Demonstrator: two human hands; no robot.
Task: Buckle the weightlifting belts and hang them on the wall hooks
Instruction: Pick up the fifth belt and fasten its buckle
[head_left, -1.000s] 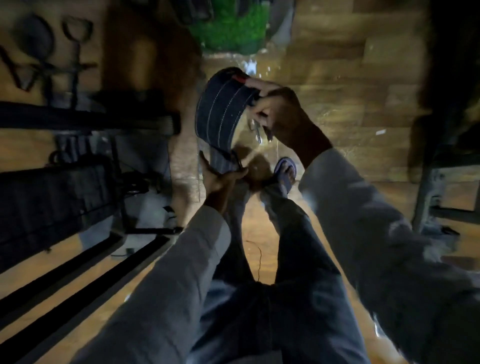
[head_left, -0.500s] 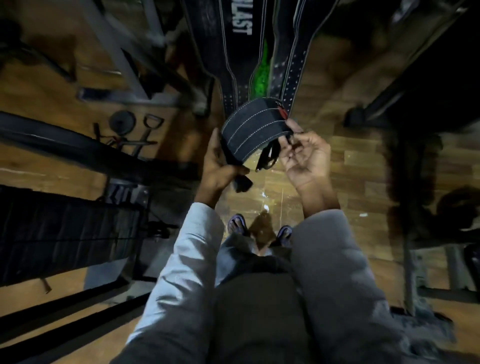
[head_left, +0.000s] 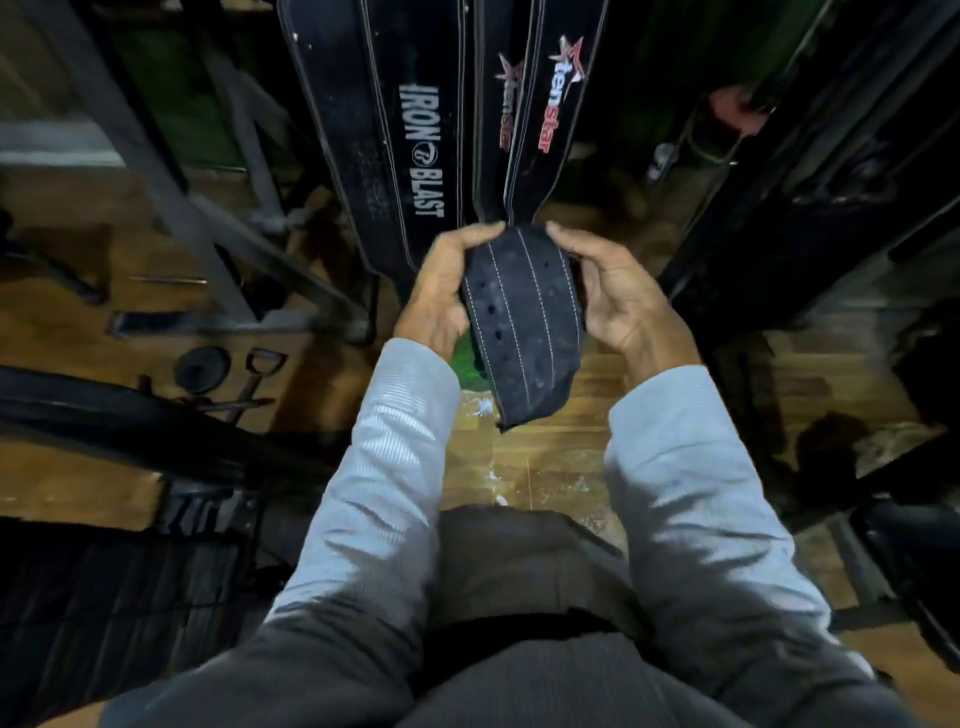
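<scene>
A dark suede weightlifting belt (head_left: 522, 322) with white stitching and punched holes is held in front of my chest, its free end hanging down toward me. My left hand (head_left: 441, 291) grips its left edge and my right hand (head_left: 608, 291) grips its right edge, fingers curled over the top. The buckle is hidden behind the belt. Just beyond my hands, black belts hang down: one marked IRON BLAST (head_left: 415, 150) and two marked tenstar (head_left: 556, 98). The hooks are out of view.
Grey metal frame bars (head_left: 171, 171) slant at the left. A weight plate (head_left: 200, 369) and a cable handle (head_left: 262, 366) lie on the wooden floor at the left. Dark gym equipment (head_left: 810, 171) stands at the right, a black bench (head_left: 104, 421) at the left.
My view rose from the floor to the hanging belts. The belt came up with both hands, and my right hand shifted from the buckle to the belt's right edge.
</scene>
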